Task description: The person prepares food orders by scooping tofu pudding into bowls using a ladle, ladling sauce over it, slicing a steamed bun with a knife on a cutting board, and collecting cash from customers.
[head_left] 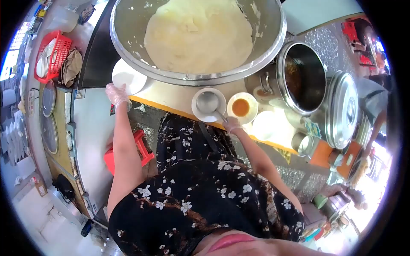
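Observation:
My left hand (117, 94), in a clear plastic glove, is closed on the near edge of a white plate (129, 77) at the counter's left end. My right hand (232, 124) grips the handle of a metal ladle (207, 102), whose round head rests over a small white bowl (221, 112). Just right of it is another white bowl with orange-brown sauce (241, 107). Beyond both hands a very large metal basin (179, 79) holds a pale, soft white mass (198, 38).
Right of the basin stand a deep steel pot (305, 77) and a shiny lid (345, 110). A red basket (60, 53) holds dishes at upper left. A red stool (143, 147) is below the counter's yellow edge (171, 112). A person's arm (376, 128) shows far right.

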Available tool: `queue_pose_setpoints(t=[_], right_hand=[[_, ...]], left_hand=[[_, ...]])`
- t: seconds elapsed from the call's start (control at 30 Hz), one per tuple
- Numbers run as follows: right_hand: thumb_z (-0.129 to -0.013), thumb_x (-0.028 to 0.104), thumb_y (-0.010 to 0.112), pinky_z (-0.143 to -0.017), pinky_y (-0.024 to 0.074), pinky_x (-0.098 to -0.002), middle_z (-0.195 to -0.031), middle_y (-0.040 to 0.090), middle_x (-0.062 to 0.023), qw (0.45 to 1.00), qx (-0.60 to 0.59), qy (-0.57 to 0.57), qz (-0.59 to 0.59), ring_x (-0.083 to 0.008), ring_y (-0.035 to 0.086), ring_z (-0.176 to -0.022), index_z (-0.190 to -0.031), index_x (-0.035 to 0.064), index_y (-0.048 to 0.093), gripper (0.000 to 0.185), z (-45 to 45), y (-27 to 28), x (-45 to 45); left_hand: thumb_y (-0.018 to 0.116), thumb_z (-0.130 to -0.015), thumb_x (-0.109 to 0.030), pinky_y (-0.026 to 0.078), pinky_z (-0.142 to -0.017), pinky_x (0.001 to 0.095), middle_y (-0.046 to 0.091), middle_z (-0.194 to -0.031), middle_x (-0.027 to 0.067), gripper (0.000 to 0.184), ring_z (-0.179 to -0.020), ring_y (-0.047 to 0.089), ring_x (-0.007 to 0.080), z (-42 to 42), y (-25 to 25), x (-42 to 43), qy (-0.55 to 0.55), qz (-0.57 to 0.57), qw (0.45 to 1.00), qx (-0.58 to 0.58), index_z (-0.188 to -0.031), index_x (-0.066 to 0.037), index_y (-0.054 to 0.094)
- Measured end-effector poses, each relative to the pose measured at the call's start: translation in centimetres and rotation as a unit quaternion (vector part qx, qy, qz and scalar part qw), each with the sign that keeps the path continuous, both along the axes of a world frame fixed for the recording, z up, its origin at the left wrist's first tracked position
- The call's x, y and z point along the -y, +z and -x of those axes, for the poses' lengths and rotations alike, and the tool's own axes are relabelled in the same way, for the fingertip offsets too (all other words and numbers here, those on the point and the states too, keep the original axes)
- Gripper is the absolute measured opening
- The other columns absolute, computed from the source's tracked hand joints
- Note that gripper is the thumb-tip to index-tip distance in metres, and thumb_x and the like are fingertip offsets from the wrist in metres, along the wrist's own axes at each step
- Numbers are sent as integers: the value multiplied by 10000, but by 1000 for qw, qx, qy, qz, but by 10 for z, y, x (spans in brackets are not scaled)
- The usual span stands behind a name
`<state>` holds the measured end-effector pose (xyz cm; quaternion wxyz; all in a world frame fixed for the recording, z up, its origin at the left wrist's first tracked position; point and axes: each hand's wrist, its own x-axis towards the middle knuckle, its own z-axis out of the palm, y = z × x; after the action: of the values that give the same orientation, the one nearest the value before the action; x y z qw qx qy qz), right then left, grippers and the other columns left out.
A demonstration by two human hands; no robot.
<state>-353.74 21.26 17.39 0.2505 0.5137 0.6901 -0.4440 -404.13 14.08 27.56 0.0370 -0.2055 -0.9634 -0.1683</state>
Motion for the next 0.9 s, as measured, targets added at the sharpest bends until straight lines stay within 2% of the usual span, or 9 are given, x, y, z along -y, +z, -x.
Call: queue_pose_setpoints(t=[0.17, 0.3, 0.33, 0.4, 0.47, 0.5, 0.63, 0.7, 0.9], right_hand=[[-866, 168, 539, -571, 478, -461, -768, 570, -155, 914, -52, -96, -390, -363, 599, -669, -909, 68, 489, 120, -52, 79, 41], [-806, 83, 605, -575, 464, -432, -797, 561, -171, 777, -65, -221, -586, -351, 565, -649, -965, 23, 491, 204, -91, 190, 22], [-770, 71, 602, -629, 457, -441, -861, 554, -216, 714, -66, -143, -682, -367, 562, -718, -1072, -27, 477, 341, -111, 205, 4], [-751, 52, 569, -749, 441, -478, -989, 538, -262, 802, -108, -100, -578, -409, 544, -913, -1214, -48, 436, 492, -85, 304, -51], [-844, 95, 511, -699, 449, -467, -959, 583, -221, 690, 2, 244, -681, -411, 569, -826, -1021, 2, 537, 202, -23, 380, -116], [-861, 141, 525, -650, 431, -472, -861, 591, -225, 866, -71, -48, -492, -421, 565, -761, -973, 14, 519, 170, 43, 421, -134], [-879, 326, 537, -700, 478, -461, -841, 632, -192, 844, 126, 188, -486, -384, 605, -819, -956, 22, 569, 315, 129, 405, -236], [-804, 403, 587, -637, 524, -395, -734, 654, -186, 811, 135, 290, -491, -319, 661, -704, -748, 77, 691, 346, 146, 363, -287], [-875, 411, 528, -767, 504, -421, -952, 656, -164, 842, 162, 303, -417, -339, 633, -891, -962, 60, 659, 385, 171, 295, -347]], left_hand=[[794, -663, -184, 493, -762, 415, 608, -916, 215, 492, -824, 618, 331, 38, -8, 3, -33, -58, 989, 131, -1005, 15, 502], [745, -685, -131, 486, -754, 398, 609, -929, 219, 439, -833, 614, 323, 49, -20, 11, -30, -74, 969, 232, -990, 23, 469], [710, -693, -109, 484, -747, 402, 607, -913, 215, 398, -823, 613, 324, 51, -12, 10, -30, -74, 969, 234, -983, 19, 470], [676, -701, -86, 482, -741, 405, 605, -897, 211, 357, -813, 612, 325, 51, 11, 3, -31, -72, 967, 241, -976, 15, 471], [617, -684, -49, 475, -735, 428, 596, -857, 212, 335, -797, 601, 355, 40, 32, -1, -96, -30, 986, 133, -982, 2, 471], [617, -684, -49, 475, -735, 428, 596, -857, 212, 335, -797, 601, 355, 41, 32, -1, -95, -30, 986, 137, -982, 2, 471], [594, -663, -61, 455, -736, 450, 586, -833, 213, 339, -808, 577, 391, 61, 20, 2, -214, -38, 973, 71, -988, -4, 519], [564, -700, -74, 456, -758, 440, 602, -887, 207, 335, -846, 588, 377, 59, 32, 2, -182, 37, 973, 137, -1023, 11, 535], [561, -743, -105, 453, -851, 394, 595, -1051, 236, 493, -968, 590, 342, 65, 22, 17, -165, 7, 967, 193, -1214, 13, 477]])
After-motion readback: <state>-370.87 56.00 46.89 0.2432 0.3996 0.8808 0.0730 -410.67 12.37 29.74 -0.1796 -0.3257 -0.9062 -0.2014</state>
